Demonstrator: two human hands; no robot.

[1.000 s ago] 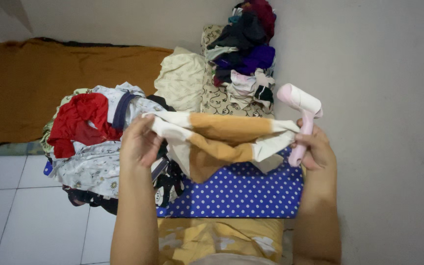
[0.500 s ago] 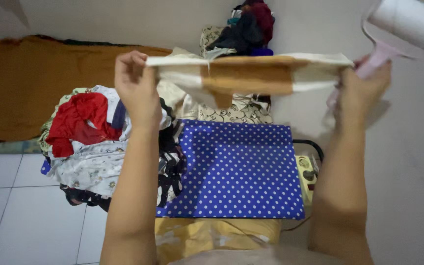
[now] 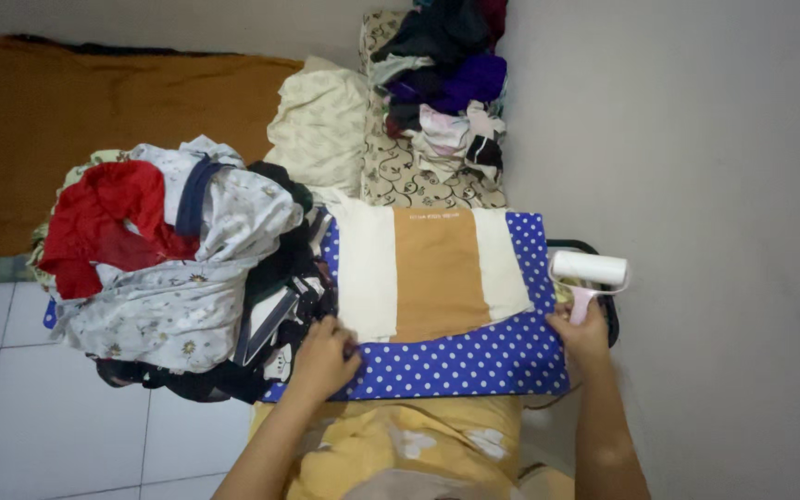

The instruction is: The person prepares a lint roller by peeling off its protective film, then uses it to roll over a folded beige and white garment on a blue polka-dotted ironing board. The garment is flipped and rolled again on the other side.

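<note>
A cream and tan striped garment (image 3: pixel 432 268) lies spread flat on a blue cloth with white dots (image 3: pixel 460 366). My left hand (image 3: pixel 324 356) rests on the near left corner of the garment, fingers pressing down on it. My right hand (image 3: pixel 581 335) sits at the blue cloth's right edge and grips the pink handle of a lint roller (image 3: pixel 589 269), whose white roll points up beside the cloth.
A heap of mixed clothes (image 3: pixel 173 259), red, white and dark, lies left of the blue cloth. A second pile (image 3: pixel 442 102) is stacked at the back by the grey wall (image 3: pixel 696 185). An orange-brown blanket (image 3: pixel 94 120) covers the floor at the far left, with white tiles (image 3: pixel 39 417) nearer.
The garment was held up stretched between both hands; now it lies flat on the dotted cloth. Both hands have come down to its near edge, the right one still with the roller.
</note>
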